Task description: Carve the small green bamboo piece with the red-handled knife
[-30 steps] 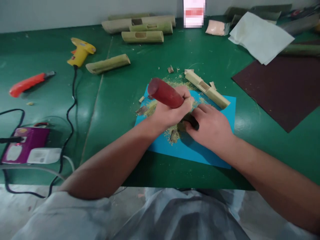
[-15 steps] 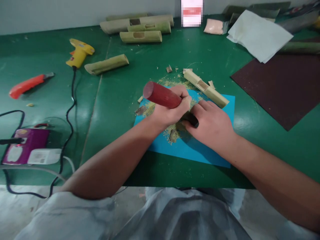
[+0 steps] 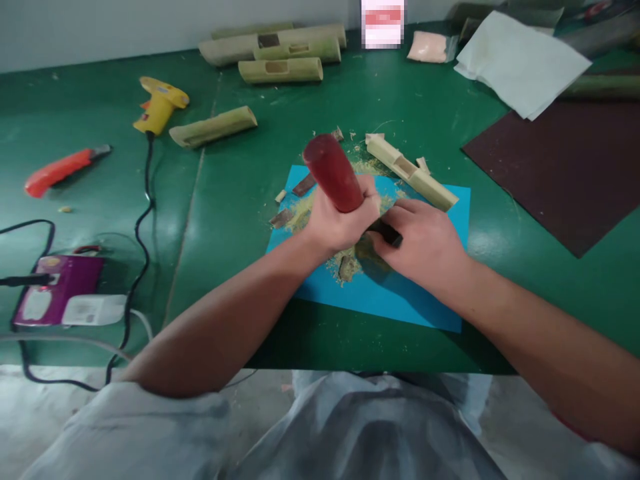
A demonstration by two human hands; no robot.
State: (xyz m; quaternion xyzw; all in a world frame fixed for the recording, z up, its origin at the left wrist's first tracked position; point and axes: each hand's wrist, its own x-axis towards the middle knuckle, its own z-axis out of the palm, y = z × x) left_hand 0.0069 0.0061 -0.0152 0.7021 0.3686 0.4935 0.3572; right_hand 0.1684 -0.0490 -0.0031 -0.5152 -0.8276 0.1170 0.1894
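Observation:
My left hand [image 3: 345, 217] is closed around the thick red handle [image 3: 333, 170] of a tool; its working end is mostly hidden between my hands. A dark bar-like part [image 3: 387, 233] shows beside my right thumb, but whether it belongs to the tool I cannot tell. My right hand [image 3: 425, 237] is curled, with its fingers around a brownish-green piece of bamboo [image 3: 373, 257], largely covered by the hands. Beneath lies a blue sheet [image 3: 400, 310] scattered with yellowish shavings [image 3: 345, 267]. A pale bamboo length with a cut-out [image 3: 417, 175] rests across its far edge.
Several notched bamboo tubes [image 3: 280, 71] lie at the back, and one bamboo tube [image 3: 215, 127] lies nearer. At left are a yellow corded tool [image 3: 160, 107], a red-handled cutter [image 3: 60, 172] and a purple power box [image 3: 63, 287]. White paper [image 3: 523, 67] overlaps a brown sheet [image 3: 560, 173] at right.
The red handle has tipped more upright, its butt end moving right and away from me. The dark part by my right thumb has turned slightly. Both hands stay close together.

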